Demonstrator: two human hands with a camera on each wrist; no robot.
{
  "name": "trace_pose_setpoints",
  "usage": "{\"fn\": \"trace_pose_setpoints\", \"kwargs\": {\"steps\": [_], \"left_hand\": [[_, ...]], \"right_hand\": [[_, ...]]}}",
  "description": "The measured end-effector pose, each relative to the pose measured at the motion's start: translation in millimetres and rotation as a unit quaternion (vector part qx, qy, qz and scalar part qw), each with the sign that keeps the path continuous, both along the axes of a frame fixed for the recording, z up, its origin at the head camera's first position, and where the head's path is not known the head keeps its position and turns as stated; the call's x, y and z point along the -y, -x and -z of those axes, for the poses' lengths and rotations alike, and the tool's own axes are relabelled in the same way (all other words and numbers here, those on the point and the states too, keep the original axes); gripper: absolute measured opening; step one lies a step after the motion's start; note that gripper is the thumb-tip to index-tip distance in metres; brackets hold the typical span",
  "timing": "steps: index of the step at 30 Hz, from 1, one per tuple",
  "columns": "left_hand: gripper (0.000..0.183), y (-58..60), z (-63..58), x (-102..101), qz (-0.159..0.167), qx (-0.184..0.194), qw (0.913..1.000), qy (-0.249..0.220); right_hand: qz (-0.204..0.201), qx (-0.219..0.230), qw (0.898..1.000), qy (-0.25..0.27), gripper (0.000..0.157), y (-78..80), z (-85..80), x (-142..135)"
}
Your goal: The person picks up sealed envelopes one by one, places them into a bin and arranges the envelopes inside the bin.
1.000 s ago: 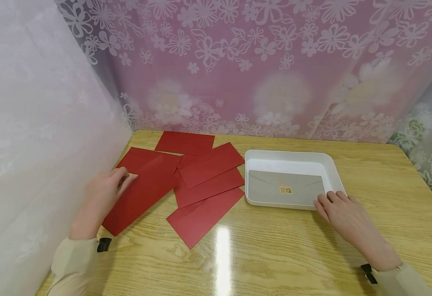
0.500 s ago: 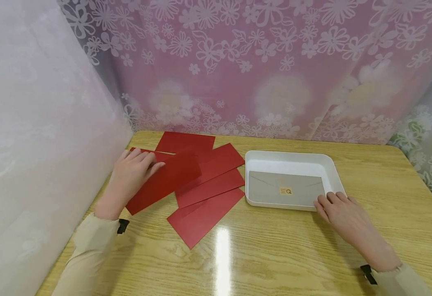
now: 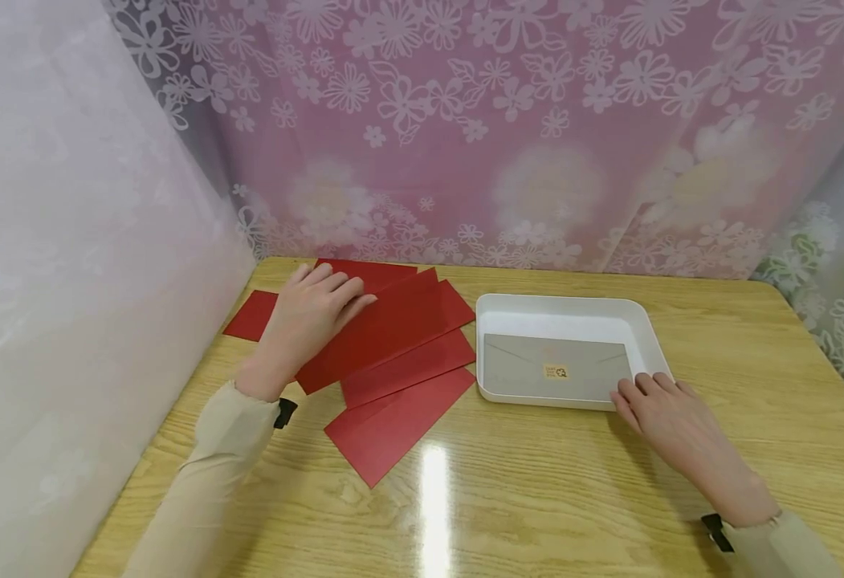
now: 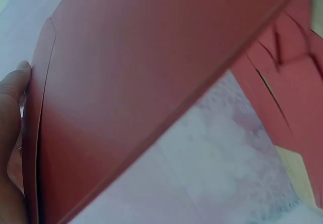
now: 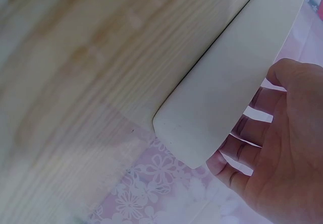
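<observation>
A red envelope (image 3: 393,321) is pinched by its left end in my left hand (image 3: 313,313), above several other red envelopes (image 3: 400,425) that lie overlapping on the table. Close up in the left wrist view, the held red envelope (image 4: 141,72) fills most of the picture, with part of the left hand (image 4: 10,128) at its edge. My right hand (image 3: 670,409) grips the rim of a white tray (image 3: 566,309) at its near right corner. Inside the tray lies a grey envelope (image 3: 515,369) bearing a small tan sticker (image 3: 555,372). In the right wrist view, fingers (image 5: 247,151) curl over the tray's wall (image 5: 217,82).
The wooden table (image 3: 537,498) extends in front of the tray and to its right. A pink flowered curtain (image 3: 465,185) hangs along the back edge, and a pale sheet (image 3: 82,241) closes the left side.
My left hand has carried the red envelope rightward and away from me, over the other envelopes, uncovering one at the far left. The right hand and the tray keep their places.
</observation>
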State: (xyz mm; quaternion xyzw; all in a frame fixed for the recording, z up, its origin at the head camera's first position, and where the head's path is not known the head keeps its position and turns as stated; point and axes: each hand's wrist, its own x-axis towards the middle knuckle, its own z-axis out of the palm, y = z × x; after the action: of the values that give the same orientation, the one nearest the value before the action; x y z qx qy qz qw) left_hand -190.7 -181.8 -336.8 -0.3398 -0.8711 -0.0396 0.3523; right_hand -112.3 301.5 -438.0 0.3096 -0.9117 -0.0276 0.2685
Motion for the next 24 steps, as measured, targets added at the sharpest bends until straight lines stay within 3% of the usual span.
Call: {"fn": "trace_pose_setpoints", "kwargs": {"steps": [6,15,24], "left_hand": [[0.027,10.2,-10.2,-34.3,0.037,0.002,0.9992,-0.014],[0.023,24.6,-28.0,-102.2,0.112,0.013,0.9931,-0.033],[0.027,38.6,-28.6,-156.1,0.132,0.001,0.9906,-0.033]], "right_hand": [[-0.001,-0.002,1.0,-0.01,0.059,-1.8,-0.4,-1.2],[0.004,0.004,1.0,-0.008,0.06,-3.0,0.7,-2.8],[0.006,0.004,1.0,0.0,0.061,-1.0,2.2,-1.3]]}}
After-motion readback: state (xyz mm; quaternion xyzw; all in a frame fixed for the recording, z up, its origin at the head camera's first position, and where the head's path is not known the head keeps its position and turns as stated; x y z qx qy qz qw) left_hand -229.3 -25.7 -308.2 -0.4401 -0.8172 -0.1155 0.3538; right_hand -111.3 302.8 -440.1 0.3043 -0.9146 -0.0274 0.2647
